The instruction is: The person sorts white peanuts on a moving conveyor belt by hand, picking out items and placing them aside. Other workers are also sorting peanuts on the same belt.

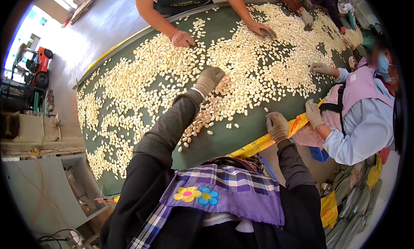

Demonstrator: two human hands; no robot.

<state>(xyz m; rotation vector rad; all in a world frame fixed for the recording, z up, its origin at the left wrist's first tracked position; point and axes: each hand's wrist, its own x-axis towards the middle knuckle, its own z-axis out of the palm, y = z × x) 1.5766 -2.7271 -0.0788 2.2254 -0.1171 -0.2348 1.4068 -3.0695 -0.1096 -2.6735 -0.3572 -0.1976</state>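
Observation:
White beans (233, 102) lie spread in thick patches over a dark green belt (223, 139). My left hand (209, 82), in a beige ribbed glove, reaches in among them near the belt's middle. Its fingers curl downward, and whether beans are inside is hidden. My right hand (278, 126), gloved alike, is at the near edge, by the yellow printed strip (255, 145). Those fingers are bent too, and their undersides are out of sight. A few loose beans lie on the green surface between my hands.
Across the belt, a co-worker's pink-gloved hand (181, 38) and another hand (261, 30) touch the beans. To my right, a masked co-worker's gloved hands (314, 115) are close to mine. Sacks (352, 197) lie at lower right. A red forklift (40, 66) stands far left.

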